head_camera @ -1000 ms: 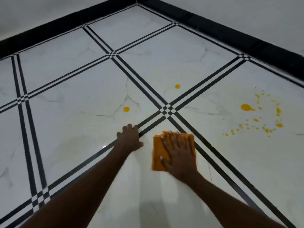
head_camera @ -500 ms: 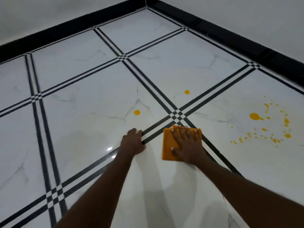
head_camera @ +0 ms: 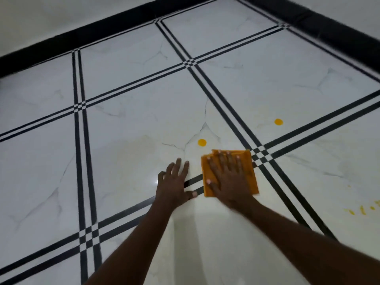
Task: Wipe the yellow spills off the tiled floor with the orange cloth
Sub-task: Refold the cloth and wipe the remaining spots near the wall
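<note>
Right hand (head_camera: 228, 177) lies flat on orange cloth (head_camera: 249, 171), fingers spread wide, pressing it on white tiled floor (head_camera: 123, 145). Left hand (head_camera: 172, 182) flat on floor just beside cloth, fingers straight, holding nothing. Round yellow spill (head_camera: 202, 142) just past cloth. Second yellow dot (head_camera: 278, 121) farther right. Small yellow splashes (head_camera: 362, 209) near right edge.

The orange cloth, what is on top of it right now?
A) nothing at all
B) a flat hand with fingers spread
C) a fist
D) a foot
B: the right hand lies flat with spread fingers on the orange cloth, pressing it to the tiled floor just below a round yellow spot.
</note>
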`<state>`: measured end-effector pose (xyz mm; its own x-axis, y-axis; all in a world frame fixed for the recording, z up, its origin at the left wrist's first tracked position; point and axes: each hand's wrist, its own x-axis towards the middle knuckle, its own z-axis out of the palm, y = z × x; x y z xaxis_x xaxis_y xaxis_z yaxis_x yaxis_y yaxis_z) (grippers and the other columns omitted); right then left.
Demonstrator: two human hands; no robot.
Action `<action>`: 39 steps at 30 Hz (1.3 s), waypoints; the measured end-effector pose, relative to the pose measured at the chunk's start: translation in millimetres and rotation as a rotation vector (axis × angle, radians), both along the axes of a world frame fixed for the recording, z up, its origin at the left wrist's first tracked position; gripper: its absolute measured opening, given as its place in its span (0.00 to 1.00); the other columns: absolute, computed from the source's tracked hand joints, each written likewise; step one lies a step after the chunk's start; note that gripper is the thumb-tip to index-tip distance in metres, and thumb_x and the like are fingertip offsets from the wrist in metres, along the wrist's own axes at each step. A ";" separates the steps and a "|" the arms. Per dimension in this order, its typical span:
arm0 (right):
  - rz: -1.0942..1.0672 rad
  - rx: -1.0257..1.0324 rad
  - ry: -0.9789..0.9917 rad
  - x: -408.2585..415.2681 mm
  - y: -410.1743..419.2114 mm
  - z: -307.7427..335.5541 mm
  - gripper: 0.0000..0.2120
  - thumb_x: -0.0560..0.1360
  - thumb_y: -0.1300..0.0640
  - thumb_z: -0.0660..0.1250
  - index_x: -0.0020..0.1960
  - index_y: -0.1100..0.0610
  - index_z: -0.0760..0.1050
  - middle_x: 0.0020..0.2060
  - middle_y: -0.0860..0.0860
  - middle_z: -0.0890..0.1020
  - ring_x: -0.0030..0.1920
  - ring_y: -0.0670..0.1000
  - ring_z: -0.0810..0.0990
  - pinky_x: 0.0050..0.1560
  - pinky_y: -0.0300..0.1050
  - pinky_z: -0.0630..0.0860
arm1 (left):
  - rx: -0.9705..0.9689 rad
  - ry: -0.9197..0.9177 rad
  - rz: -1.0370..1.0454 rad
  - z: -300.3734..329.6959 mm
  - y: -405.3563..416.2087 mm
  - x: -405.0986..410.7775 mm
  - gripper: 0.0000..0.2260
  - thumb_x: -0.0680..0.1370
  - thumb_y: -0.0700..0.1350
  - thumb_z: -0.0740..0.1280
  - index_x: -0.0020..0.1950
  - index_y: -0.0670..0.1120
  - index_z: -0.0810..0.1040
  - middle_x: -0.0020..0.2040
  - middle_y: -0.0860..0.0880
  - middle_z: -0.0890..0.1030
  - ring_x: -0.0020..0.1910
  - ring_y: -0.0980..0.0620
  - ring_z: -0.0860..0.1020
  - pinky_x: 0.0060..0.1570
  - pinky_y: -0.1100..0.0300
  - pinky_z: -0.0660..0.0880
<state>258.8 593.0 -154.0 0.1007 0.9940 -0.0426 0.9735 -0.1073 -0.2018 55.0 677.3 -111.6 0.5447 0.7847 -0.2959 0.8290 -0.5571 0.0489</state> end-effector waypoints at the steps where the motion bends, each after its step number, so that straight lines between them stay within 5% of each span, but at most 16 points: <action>1: 0.048 -0.006 -0.016 8.6 20.3 -0.6 0.33 0.82 0.36 0.42 0.83 0.46 0.38 0.83 0.54 0.42 0.83 0.61 0.42 0.80 0.65 0.41 | -0.001 -0.012 0.016 -0.1 -0.7 -0.1 0.48 0.71 0.71 0.61 0.81 0.53 0.42 0.82 0.48 0.42 0.80 0.44 0.46 0.73 0.44 0.54; 5: -0.240 0.031 -0.050 52.5 24.4 0.4 0.30 0.84 0.42 0.44 0.84 0.50 0.47 0.82 0.59 0.53 0.81 0.65 0.54 0.79 0.69 0.49 | -0.039 -0.044 0.185 5.4 -7.8 -0.3 0.54 0.69 0.72 0.65 0.81 0.48 0.39 0.81 0.47 0.37 0.79 0.43 0.35 0.76 0.43 0.46; 8: -0.491 -0.012 -0.004 31.6 -1.2 9.3 0.32 0.82 0.40 0.45 0.84 0.49 0.47 0.82 0.61 0.53 0.81 0.67 0.52 0.78 0.69 0.44 | -0.098 -0.067 0.231 2.9 -6.2 0.5 0.55 0.69 0.70 0.67 0.81 0.49 0.37 0.81 0.45 0.36 0.80 0.45 0.36 0.77 0.44 0.44; 10: -0.395 0.009 0.052 -2.0 13.8 10.9 0.33 0.82 0.39 0.45 0.84 0.49 0.48 0.82 0.60 0.53 0.81 0.66 0.51 0.79 0.69 0.44 | -0.105 -0.070 0.226 2.3 -3.3 1.3 0.54 0.69 0.70 0.66 0.81 0.49 0.37 0.81 0.45 0.36 0.80 0.46 0.37 0.77 0.45 0.43; 14: 0.163 -0.006 0.014 -14.9 106.2 -0.2 0.34 0.81 0.37 0.44 0.84 0.47 0.41 0.83 0.56 0.48 0.82 0.63 0.47 0.80 0.67 0.43 | -0.098 -0.067 0.235 -5.5 -1.9 -0.5 0.55 0.68 0.71 0.66 0.81 0.51 0.36 0.81 0.47 0.35 0.80 0.47 0.36 0.77 0.45 0.44; 17: -0.112 0.006 -0.039 34.8 136.6 0.3 0.35 0.81 0.37 0.43 0.84 0.52 0.47 0.82 0.58 0.54 0.82 0.64 0.52 0.79 0.69 0.48 | -0.093 -0.077 0.246 -6.6 -1.1 -0.7 0.55 0.68 0.71 0.67 0.80 0.51 0.35 0.80 0.48 0.35 0.80 0.48 0.36 0.77 0.45 0.43; 21: -0.512 0.059 0.072 42.1 67.3 8.8 0.34 0.82 0.38 0.45 0.84 0.53 0.46 0.82 0.60 0.55 0.81 0.65 0.53 0.78 0.70 0.49 | -0.125 -0.077 0.249 0.2 -1.3 3.3 0.55 0.69 0.70 0.67 0.80 0.50 0.34 0.80 0.47 0.34 0.79 0.47 0.35 0.77 0.44 0.42; 27: 0.161 0.022 0.003 -19.0 98.5 -2.5 0.34 0.82 0.38 0.45 0.84 0.48 0.42 0.83 0.55 0.47 0.83 0.61 0.45 0.80 0.65 0.42 | -0.119 -0.034 0.232 0.9 -0.1 1.3 0.55 0.69 0.71 0.66 0.80 0.50 0.34 0.80 0.46 0.35 0.80 0.46 0.36 0.77 0.44 0.45; 32: -0.321 0.051 -0.054 81.5 65.0 3.4 0.33 0.83 0.39 0.45 0.84 0.51 0.47 0.82 0.59 0.58 0.81 0.64 0.55 0.79 0.69 0.50 | -0.141 0.005 0.237 2.5 1.2 4.7 0.56 0.68 0.71 0.67 0.80 0.50 0.34 0.80 0.47 0.34 0.80 0.46 0.36 0.77 0.45 0.45; 35: -0.581 0.062 0.000 42.3 -4.7 11.1 0.34 0.82 0.39 0.47 0.84 0.54 0.48 0.82 0.60 0.56 0.81 0.65 0.53 0.79 0.69 0.49 | -0.137 0.075 0.216 11.4 1.3 12.6 0.56 0.69 0.70 0.67 0.80 0.47 0.36 0.81 0.44 0.37 0.80 0.43 0.39 0.77 0.46 0.48; 39: -0.269 0.024 0.041 -10.6 -2.7 8.0 0.35 0.82 0.38 0.48 0.84 0.51 0.45 0.83 0.57 0.49 0.82 0.63 0.48 0.79 0.68 0.45 | -0.069 0.178 0.192 23.7 -2.7 29.5 0.55 0.68 0.67 0.71 0.80 0.40 0.46 0.81 0.39 0.50 0.80 0.41 0.51 0.74 0.47 0.58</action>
